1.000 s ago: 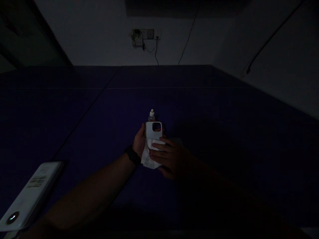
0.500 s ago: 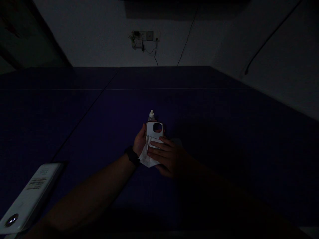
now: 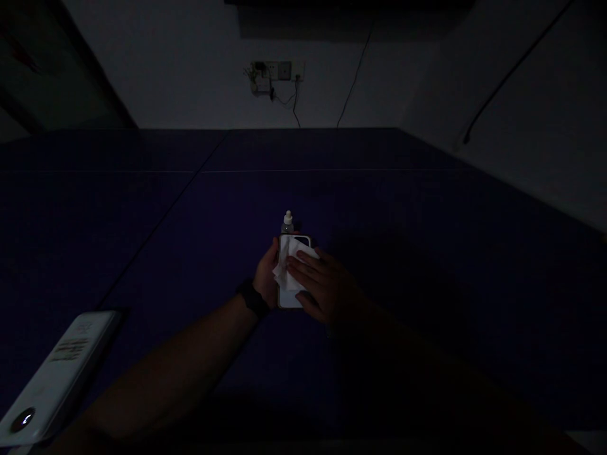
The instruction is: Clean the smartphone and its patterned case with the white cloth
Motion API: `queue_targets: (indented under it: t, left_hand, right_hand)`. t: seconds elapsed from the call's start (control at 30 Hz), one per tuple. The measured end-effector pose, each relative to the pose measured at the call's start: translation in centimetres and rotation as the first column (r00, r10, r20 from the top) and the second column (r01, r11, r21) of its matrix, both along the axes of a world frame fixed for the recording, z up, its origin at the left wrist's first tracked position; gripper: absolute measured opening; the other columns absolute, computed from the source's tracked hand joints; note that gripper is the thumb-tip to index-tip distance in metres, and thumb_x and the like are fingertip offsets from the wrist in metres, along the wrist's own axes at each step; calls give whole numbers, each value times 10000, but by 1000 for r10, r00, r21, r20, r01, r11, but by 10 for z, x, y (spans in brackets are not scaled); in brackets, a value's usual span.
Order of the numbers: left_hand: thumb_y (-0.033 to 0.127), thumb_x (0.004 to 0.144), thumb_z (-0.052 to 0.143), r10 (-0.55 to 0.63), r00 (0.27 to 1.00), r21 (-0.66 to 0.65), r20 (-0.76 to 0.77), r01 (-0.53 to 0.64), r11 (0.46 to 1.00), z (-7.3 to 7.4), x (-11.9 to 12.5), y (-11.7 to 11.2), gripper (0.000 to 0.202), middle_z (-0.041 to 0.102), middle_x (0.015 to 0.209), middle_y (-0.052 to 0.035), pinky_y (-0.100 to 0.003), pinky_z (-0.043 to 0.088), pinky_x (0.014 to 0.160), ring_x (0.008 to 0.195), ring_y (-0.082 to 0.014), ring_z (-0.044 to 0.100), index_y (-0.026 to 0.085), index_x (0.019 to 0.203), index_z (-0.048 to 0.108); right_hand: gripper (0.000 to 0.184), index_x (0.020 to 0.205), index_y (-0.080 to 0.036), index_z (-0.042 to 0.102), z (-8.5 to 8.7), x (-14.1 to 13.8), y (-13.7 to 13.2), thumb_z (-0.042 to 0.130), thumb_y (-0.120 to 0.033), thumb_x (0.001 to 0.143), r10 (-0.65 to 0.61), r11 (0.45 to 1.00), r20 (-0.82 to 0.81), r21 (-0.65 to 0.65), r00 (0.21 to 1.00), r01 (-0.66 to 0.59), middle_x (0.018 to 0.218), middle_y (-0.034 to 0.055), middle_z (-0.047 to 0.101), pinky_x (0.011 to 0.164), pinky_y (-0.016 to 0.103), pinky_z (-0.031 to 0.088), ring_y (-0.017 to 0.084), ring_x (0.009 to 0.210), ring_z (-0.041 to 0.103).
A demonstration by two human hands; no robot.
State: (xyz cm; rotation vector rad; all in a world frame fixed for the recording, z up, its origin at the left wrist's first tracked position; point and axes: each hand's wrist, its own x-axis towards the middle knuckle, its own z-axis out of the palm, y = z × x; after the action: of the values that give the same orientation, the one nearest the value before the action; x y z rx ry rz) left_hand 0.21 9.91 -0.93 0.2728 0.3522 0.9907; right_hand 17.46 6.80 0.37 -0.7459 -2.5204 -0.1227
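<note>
In the middle of the view, my left hand [image 3: 266,275] grips a white phone case [image 3: 289,299] by its left edge, fingers curled behind it. The case has a camera cutout in its upper right, partly covered now. My right hand [image 3: 324,285] presses a white tissue [image 3: 284,276] against the upper and middle part of the case, its fingers stretched over the tissue. Just beyond the case stands a small clear bottle [image 3: 287,223] with a white dropper-like tip; its lower part is hidden.
A white box-like object [image 3: 57,373] with a round dark end lies on the dark purple surface [image 3: 180,253] at the lower left. Sockets [image 3: 271,70] with plugs and cables sit on the wall [image 3: 190,69] behind. The scene is very dark.
My right hand has slid the tissue up the case, from its lower part to over the camera cutout. The bottom of the case now shows. My left hand stays nearly in place.
</note>
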Motion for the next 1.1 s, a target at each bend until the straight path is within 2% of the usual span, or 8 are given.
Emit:
queue_targets:
  t: [0.07,0.23,0.47,0.67,0.77,0.87,0.97,1.1]
  left_hand:
    - [519,991,425,27,1000,1,-8,-27,1000,1,2,-1,513,718,995,-82,-330,519,819,850,-204,685,204,1371,563]
    - [538,990,426,-41,999,-43,23,42,998,4,3,-2,493,708,914,-58,-234,464,599,669,-138,635,218,1324,594]
    - [541,994,405,-58,998,-24,-15,57,998,7,8,-4,506,739,977,-93,-335,499,873,859,-213,698,134,1122,678]
    - [500,988,453,0,1000,24,-28,0,1000,3,10,-2,422,736,978,-60,-320,488,862,860,-194,693,178,1162,664]
    - [512,978,473,30,999,37,-43,-29,999,5,9,-4,434,734,983,-62,-326,489,857,871,-203,694,183,1200,649]
    - [518,970,481,19,998,23,-55,-17,1000,7,8,-5,450,739,962,-65,-325,495,848,856,-210,700,172,1200,655]
    - [468,947,534,12,996,52,-90,-7,999,6,10,-6,415,749,987,-78,-329,498,858,904,-235,705,164,1194,672]
    - [473,927,563,-26,992,63,-122,34,997,4,10,-6,398,755,911,-77,-315,504,832,855,-220,708,139,1085,711]
  right_hand:
    - [424,1307,-134,634,2,3,1,527,-240,911,-23,1000,-37,20,999,24,1351,106,650,1182,505,325,266,1306,551]
    - [403,1275,-138,656,2,3,1,533,-269,914,105,993,-25,50,994,-104,1342,92,659,1174,495,329,268,1298,555]
    - [542,1445,-118,499,1,4,6,500,-245,919,-127,992,-8,22,992,127,1449,150,560,1206,518,265,283,1401,448]
    - [640,1473,-43,441,-3,-5,6,502,-319,900,-68,998,40,13,997,67,1535,171,450,1215,503,250,302,1469,338]
    - [589,1444,-68,489,-3,-3,8,491,-299,902,-5,1000,28,11,1000,5,1491,148,514,1209,495,275,283,1437,395]
    - [538,1432,-114,515,-2,0,10,474,-268,918,-42,999,-39,26,998,43,1415,134,595,1189,512,324,280,1379,471]
    - [622,1492,-65,419,-2,-4,10,483,-307,922,-112,993,-64,21,992,114,1476,189,518,1183,538,337,314,1413,419]
    - [693,1508,-30,372,-3,-9,10,504,-351,908,-74,997,-34,7,997,75,1557,199,404,1204,537,301,326,1470,318]
